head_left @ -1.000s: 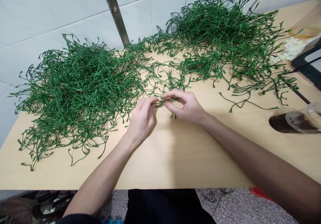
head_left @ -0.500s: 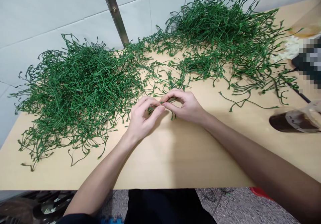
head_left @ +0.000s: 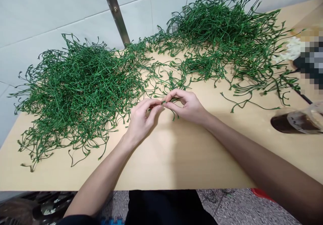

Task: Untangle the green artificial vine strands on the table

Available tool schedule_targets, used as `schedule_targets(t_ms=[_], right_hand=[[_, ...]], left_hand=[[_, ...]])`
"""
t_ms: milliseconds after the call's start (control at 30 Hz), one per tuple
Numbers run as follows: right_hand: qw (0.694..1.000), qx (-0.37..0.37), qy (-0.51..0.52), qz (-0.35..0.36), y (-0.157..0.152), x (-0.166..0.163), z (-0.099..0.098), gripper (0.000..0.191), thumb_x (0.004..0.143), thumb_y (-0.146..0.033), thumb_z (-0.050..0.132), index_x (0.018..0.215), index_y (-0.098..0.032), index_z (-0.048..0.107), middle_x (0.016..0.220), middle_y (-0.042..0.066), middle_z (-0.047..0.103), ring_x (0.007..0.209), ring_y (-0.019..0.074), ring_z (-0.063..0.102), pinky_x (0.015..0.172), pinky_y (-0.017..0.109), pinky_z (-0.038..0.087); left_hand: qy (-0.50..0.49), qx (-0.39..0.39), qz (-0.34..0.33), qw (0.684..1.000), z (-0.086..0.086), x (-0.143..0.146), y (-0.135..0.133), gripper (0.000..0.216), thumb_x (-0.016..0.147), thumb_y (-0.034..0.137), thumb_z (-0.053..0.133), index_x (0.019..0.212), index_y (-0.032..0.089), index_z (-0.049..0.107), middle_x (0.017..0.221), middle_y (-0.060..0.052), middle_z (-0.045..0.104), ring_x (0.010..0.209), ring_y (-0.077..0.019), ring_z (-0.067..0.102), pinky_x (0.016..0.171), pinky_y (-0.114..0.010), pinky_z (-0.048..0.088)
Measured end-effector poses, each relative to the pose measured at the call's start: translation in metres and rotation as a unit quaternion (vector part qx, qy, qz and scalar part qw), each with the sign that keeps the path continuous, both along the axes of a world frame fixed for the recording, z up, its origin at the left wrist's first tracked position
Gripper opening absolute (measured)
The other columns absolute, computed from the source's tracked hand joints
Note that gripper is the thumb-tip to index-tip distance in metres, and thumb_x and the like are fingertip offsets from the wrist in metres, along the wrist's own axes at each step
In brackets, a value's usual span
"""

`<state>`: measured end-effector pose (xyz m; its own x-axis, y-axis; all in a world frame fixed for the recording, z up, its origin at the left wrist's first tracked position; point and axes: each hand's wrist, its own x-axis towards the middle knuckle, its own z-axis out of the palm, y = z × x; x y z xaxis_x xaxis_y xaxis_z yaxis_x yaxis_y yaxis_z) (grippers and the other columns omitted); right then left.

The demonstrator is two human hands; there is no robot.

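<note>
My left hand and my right hand meet at the middle of a light wooden table. Both pinch a small green plastic sprig between thumb and fingertips; a short stem hangs below the right fingers. A big heap of the same green sprigs lies to the left, touching the wall. A second heap spreads over the back right. Loose strands link the two heaps just beyond my fingers.
A clear cup with dark liquid lies at the right edge. White bits and a dark object sit at the far right. A metal bar runs up the tiled wall. The table's front edge is near my body.
The left hand's fingers shifted slightly at the pinch, first curling nearer the right hand, then lifting a little. The right hand and the heaps stayed in place.
</note>
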<state>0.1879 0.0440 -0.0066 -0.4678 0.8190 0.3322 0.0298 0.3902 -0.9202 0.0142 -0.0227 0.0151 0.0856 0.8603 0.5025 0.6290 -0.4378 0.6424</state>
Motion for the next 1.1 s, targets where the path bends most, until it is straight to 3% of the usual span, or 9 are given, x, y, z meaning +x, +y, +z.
schedule_targets(t_ms=[233,467,600,800,1100], right_hand=[[0.998,-0.047,0.003,0.029,-0.0031,0.0030,0.0056,0.019,0.081,-0.032,0.068,0.082,-0.020,0.053,0.075,0.000,0.060,0.074,0.0144,0.060,0.069,0.026,0.048],[0.994,-0.095,0.008,0.045,-0.0037,0.0040,0.0078,0.022,0.082,-0.036,0.068,0.091,-0.020,0.058,0.075,0.001,0.068,0.070,0.0146,0.061,0.066,0.026,0.045],[0.995,-0.095,0.012,0.039,-0.0030,0.0021,0.0050,0.020,0.083,-0.035,0.067,0.090,-0.019,0.060,0.076,0.001,0.064,0.070,0.0134,0.059,0.066,0.025,0.044],[0.992,-0.110,0.024,0.052,-0.0010,0.0032,0.0070,0.016,0.081,-0.031,0.067,0.082,-0.018,0.057,0.070,-0.002,0.057,0.063,0.0113,0.050,0.063,0.026,0.041],[0.993,-0.086,0.056,0.056,0.0003,0.0043,0.0083,0.021,0.067,-0.027,0.078,0.068,-0.019,0.059,0.082,0.007,0.072,0.091,0.0225,0.066,0.083,0.035,0.050]], left_hand=[[0.058,0.087,-0.010,0.994,-0.0025,0.0013,-0.0025,0.004,0.088,0.016,0.064,0.092,0.016,0.067,0.091,-0.005,0.071,0.077,-0.0112,0.066,0.072,-0.023,0.057],[0.102,0.129,-0.003,0.986,-0.0041,0.0006,-0.0012,0.023,0.089,0.011,0.058,0.111,0.015,0.065,0.094,-0.006,0.071,0.078,-0.0105,0.068,0.075,-0.022,0.058],[0.124,0.170,0.004,0.978,-0.0030,-0.0033,0.0015,0.017,0.089,0.011,0.059,0.101,0.015,0.070,0.091,-0.006,0.071,0.079,-0.0111,0.067,0.074,-0.022,0.059],[0.128,0.165,0.015,0.978,-0.0027,-0.0067,0.0014,0.012,0.088,0.013,0.064,0.095,0.016,0.073,0.090,-0.006,0.067,0.077,-0.0099,0.065,0.067,-0.021,0.058],[0.098,0.178,0.007,0.979,-0.0036,-0.0027,0.0009,0.011,0.087,0.011,0.064,0.092,0.017,0.072,0.090,-0.005,0.066,0.078,-0.0108,0.064,0.064,-0.022,0.057]])
